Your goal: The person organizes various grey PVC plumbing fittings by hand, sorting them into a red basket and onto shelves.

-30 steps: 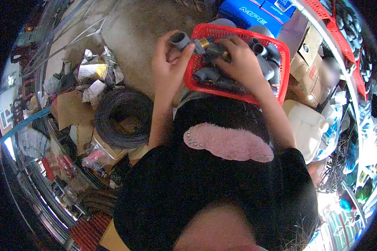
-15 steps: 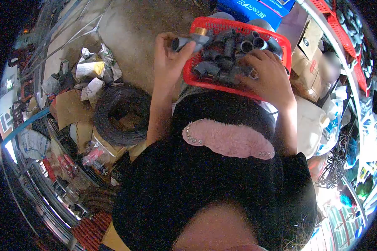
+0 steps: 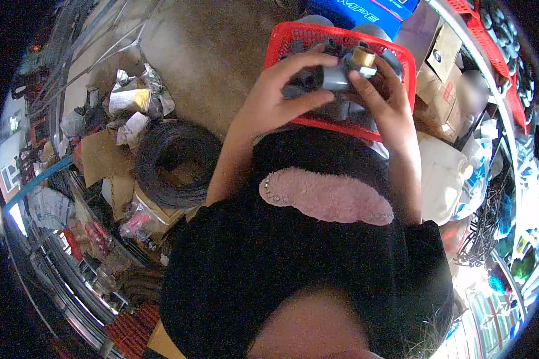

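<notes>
A grey plastic pipe fitting (image 3: 334, 78) with a brass threaded insert (image 3: 363, 57) is held over a red plastic basket (image 3: 269, 57). My right hand (image 3: 392, 99) grips its right end, thumb and fingers around the side near the brass. My left hand (image 3: 275, 99) is at the other end, thumb and fingers spread apart on either side of the open socket. Below the hands, more dark grey fittings (image 3: 293, 90) lie in the basket, partly hidden by the fingers.
A coil of black wire (image 3: 176, 164) lies left of my lap, near crumpled wrappers (image 3: 139, 96). Blue boxes (image 3: 359, 18) stand behind the basket. On the right are a cardboard box (image 3: 440, 99), a white jug (image 3: 440, 179) and a red crate of fittings (image 3: 491, 54).
The brass-insert fitting has moved right, from my left hand to my right hand over the basket. My right hand has come up from the fittings; my left hand's fingers have spread.
</notes>
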### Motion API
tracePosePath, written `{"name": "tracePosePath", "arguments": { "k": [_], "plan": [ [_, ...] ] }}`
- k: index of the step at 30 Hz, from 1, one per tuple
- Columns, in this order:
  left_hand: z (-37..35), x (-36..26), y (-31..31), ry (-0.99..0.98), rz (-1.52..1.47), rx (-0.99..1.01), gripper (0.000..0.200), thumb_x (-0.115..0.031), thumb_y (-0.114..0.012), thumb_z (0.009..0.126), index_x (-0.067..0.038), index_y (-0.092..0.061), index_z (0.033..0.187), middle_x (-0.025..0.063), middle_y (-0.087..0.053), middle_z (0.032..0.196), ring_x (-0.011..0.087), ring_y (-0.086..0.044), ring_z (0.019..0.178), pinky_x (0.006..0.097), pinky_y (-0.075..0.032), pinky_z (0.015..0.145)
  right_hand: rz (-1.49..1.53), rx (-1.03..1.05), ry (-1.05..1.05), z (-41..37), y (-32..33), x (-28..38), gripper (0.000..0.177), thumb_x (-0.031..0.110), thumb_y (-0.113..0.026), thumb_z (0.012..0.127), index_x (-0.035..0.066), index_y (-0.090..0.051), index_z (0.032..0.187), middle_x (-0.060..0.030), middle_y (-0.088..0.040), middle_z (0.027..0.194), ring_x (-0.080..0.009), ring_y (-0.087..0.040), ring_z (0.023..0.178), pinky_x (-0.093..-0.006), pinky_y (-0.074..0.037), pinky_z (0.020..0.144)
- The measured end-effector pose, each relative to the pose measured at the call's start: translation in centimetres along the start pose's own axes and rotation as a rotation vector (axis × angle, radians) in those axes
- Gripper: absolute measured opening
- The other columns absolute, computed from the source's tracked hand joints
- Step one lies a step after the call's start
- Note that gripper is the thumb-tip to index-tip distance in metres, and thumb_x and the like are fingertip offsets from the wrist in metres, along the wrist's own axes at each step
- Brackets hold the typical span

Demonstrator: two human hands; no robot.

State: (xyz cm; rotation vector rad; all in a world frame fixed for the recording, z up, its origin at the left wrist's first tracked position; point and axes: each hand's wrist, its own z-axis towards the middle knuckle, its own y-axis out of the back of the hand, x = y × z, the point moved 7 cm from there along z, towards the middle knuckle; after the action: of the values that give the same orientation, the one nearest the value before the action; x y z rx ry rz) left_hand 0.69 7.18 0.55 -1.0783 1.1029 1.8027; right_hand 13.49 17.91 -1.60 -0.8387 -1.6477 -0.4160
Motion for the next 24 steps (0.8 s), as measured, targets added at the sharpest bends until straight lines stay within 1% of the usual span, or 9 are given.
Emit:
{"name": "tracePosePath", "arguments": {
  "k": [3,6,8,9,12,15,18,21,24],
  "plan": [
    [0.3,1.5,1.3,0.22,0.025,-0.09,0.031,-0.012,-0.065,0.087,-0.007,-0.06,0.118,0.0102,-0.066,0.108,0.0286,-0.059,0.112,0.0398,-0.044,0.097,0.125,0.009,-0.039,-0.2,0.6,0.4,0.052,0.015,-0.069,0.089,-0.004,-0.046,0.131,-0.0124,-0.062,0.113,-0.0184,-0.062,0.1,-0.0297,-0.055,0.079],
    [0.0,4.1,1.7,0.23,0.588,0.136,0.037,-0.013,-0.065,0.085,-0.01,-0.06,0.122,0.0082,-0.059,0.124,0.033,-0.053,0.116,0.0413,-0.04,0.102,0.054,0.015,-0.029,-0.7,1.5,1.4,0.054,0.012,-0.069,0.089,-0.003,-0.044,0.134,-0.0119,-0.061,0.116,-0.017,-0.061,0.101,-0.029,-0.052,0.084],
    [-0.3,4.7,0.9,0.134,0.831,0.238,0.039,-0.013,-0.068,0.081,-0.014,-0.062,0.119,0.0075,-0.06,0.12,0.0333,-0.052,0.113,0.0417,-0.042,0.099,-0.047,0.024,-0.016,-1.0,2.2,1.6,0.056,0.011,-0.068,0.089,-0.003,-0.042,0.136,-0.0118,-0.061,0.118,-0.0167,-0.06,0.103,-0.0291,-0.05,0.088],
    [-0.3,4.9,0.6,0.085,0.952,0.287,0.04,-0.013,-0.069,0.078,-0.015,-0.063,0.118,0.0071,-0.06,0.118,0.0334,-0.051,0.112,0.0419,-0.042,0.098,0.001,0.047,0.067,-0.9,2.5,1.6,0.061,0.016,-0.071,0.086,0.0,-0.043,0.138,-0.0123,-0.063,0.116,-0.0187,-0.061,0.103,-0.03,-0.049,0.086],
    [0.4,5.6,0.1,0.023,0.954,0.324,0.037,-0.016,-0.068,0.078,-0.022,-0.066,0.115,0.0027,-0.06,0.108,0.0273,-0.049,0.11,0.0419,-0.041,0.096,-0.011,0.066,0.125,-1.0,3.0,2.2,0.054,0.004,-0.069,0.086,-0.002,-0.043,0.132,-0.0116,-0.06,0.119,-0.0176,-0.058,0.109,-0.0312,-0.046,0.095],
    [1.2,6.8,-0.4,0.005,0.923,0.518,0.039,-0.02,-0.072,0.074,-0.021,-0.067,0.113,0.0039,-0.061,0.106,0.0289,-0.049,0.11,0.0432,-0.042,0.093,0.042,0.09,0.082,-1.1,3.5,1.8,0.053,0.001,-0.069,0.085,-0.001,-0.043,0.131,-0.0113,-0.06,0.119,-0.0177,-0.057,0.11,-0.0312,-0.045,0.096],
    [2.2,7.3,-0.9,-0.012,0.993,0.526,0.042,-0.026,-0.076,0.07,-0.019,-0.067,0.11,0.0045,-0.062,0.101,0.0275,-0.052,0.106,0.0414,-0.045,0.09,-0.02,0.13,0.104,-1.5,3.4,1.6,0.056,0.003,-0.067,0.086,-0.001,-0.041,0.135,-0.012,-0.061,0.119,-0.0179,-0.057,0.109,-0.0305,-0.043,0.095],
    [3.2,6.6,-1.0,0.068,0.923,0.539,0.043,-0.024,-0.076,0.072,-0.011,-0.064,0.111,0.0085,-0.063,0.105,0.0313,-0.057,0.099,0.0429,-0.047,0.088,-0.05,0.09,0.098,-1.9,3.6,1.5,0.055,0.003,-0.071,0.083,-0.001,-0.043,0.131,-0.0118,-0.059,0.119,-0.0185,-0.057,0.11,-0.0317,-0.045,0.095],
    [3.6,4.2,1.2,0.008,0.645,0.218,0.036,-0.023,-0.075,0.079,-0.008,-0.062,0.109,0.0075,-0.066,0.101,0.0278,-0.062,0.085,0.0392,-0.05,0.08,-0.092,0.099,0.061,-2.2,4.3,0.7,0.056,0.004,-0.072,0.083,-0.002,-0.043,0.131,-0.0124,-0.059,0.119,-0.0186,-0.057,0.11,-0.0318,-0.045,0.094]
  ]
}}
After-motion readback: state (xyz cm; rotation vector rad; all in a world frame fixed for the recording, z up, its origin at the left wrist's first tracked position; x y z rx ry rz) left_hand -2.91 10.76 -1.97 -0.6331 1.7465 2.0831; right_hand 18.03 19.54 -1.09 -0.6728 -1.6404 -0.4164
